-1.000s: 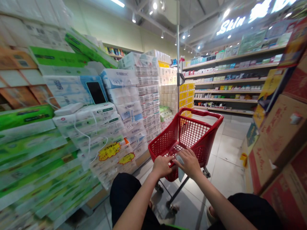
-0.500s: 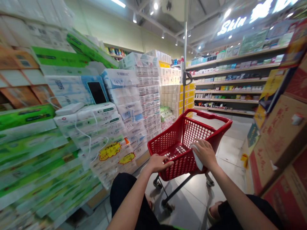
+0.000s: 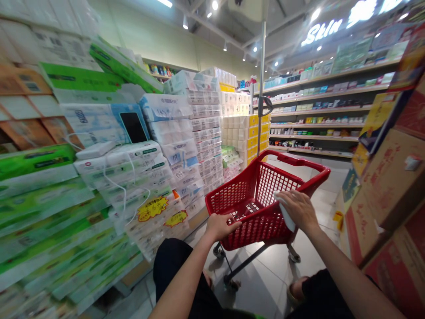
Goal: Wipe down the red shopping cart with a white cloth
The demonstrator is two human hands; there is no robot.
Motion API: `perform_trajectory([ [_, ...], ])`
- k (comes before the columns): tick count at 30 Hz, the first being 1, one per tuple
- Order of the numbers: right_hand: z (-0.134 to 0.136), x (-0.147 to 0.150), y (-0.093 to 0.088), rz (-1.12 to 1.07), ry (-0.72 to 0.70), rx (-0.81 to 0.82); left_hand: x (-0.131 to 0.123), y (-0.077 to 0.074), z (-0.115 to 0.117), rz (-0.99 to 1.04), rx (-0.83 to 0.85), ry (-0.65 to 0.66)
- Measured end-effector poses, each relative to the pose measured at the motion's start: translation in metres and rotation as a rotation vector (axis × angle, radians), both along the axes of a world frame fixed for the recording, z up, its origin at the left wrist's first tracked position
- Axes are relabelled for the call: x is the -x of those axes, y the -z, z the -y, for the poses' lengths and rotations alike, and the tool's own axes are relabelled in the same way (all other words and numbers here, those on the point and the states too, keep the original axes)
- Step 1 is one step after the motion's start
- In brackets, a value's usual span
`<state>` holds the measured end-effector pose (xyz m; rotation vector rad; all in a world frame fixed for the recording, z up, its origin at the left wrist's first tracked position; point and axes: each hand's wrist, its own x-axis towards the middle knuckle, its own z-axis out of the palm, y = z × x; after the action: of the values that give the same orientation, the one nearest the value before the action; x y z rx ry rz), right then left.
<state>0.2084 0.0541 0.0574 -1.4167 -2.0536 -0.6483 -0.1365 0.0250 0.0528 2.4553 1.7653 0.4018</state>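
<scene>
A red plastic shopping cart [image 3: 247, 230] stands in front of me on wheels, its handle at the far right. My left hand [image 3: 221, 227] is closed over the near left corner of its basket rim. On the right part of the near rim, my right hand [image 3: 297, 210] presses a white cloth [image 3: 286, 212] against the rim; part of the cloth hangs down the outer side. The basket floor shows through with nothing lying on it. A grey metal pole [image 3: 261, 84] rises behind the basket.
Stacks of packaged tissue [image 3: 172, 146] line the left side, with a phone [image 3: 133, 126] and a white cable on one pile. Cardboard boxes [image 3: 392, 177] are stacked at the right. Shelves of small goods [image 3: 318, 110] stand at the back, and pale tiles [image 3: 262, 283] cover the floor.
My right hand has slid right along the near rim with the cloth. The cart's handle end has swung slightly right. My left hand stays at the left corner.
</scene>
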Motion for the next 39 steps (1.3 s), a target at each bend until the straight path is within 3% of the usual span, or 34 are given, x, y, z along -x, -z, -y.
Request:
perform_trajectory([
  [3,-0.009,-0.039,-0.008,-0.062,0.168,-0.082,-0.002,0.004,-0.001,0.005,-0.016,-0.004],
  [6,-0.013,-0.050,-0.013,-0.140,0.230,-0.121,-0.004,0.006,-0.001,0.013,-0.023,-0.008],
  [9,-0.009,-0.025,-0.008,-0.212,0.159,-0.107,-0.005,0.005,-0.001,0.011,-0.028,-0.022],
  [14,0.014,0.044,0.015,-0.224,-0.034,0.012,-0.003,0.003,0.002,0.006,-0.030,-0.034],
  [17,0.021,0.054,0.017,-0.138,-0.088,0.054,-0.003,0.002,0.003,0.017,-0.026,-0.040],
  [21,0.008,0.008,-0.001,0.067,-0.052,0.072,-0.004,0.000,0.005,0.026,-0.019,-0.033],
  [25,-0.015,-0.047,-0.023,0.058,0.169,-0.004,-0.010,-0.001,0.006,0.027,-0.024,-0.028],
  [28,-0.025,-0.057,-0.028,-0.004,0.239,-0.004,-0.015,0.000,0.007,0.022,-0.031,-0.050],
  [32,-0.019,-0.022,-0.014,-0.091,0.219,0.017,-0.018,-0.001,0.008,-0.001,-0.029,-0.065],
  [39,0.032,0.093,0.023,-0.222,-0.042,0.051,-0.019,-0.002,0.009,-0.009,-0.037,-0.059],
])
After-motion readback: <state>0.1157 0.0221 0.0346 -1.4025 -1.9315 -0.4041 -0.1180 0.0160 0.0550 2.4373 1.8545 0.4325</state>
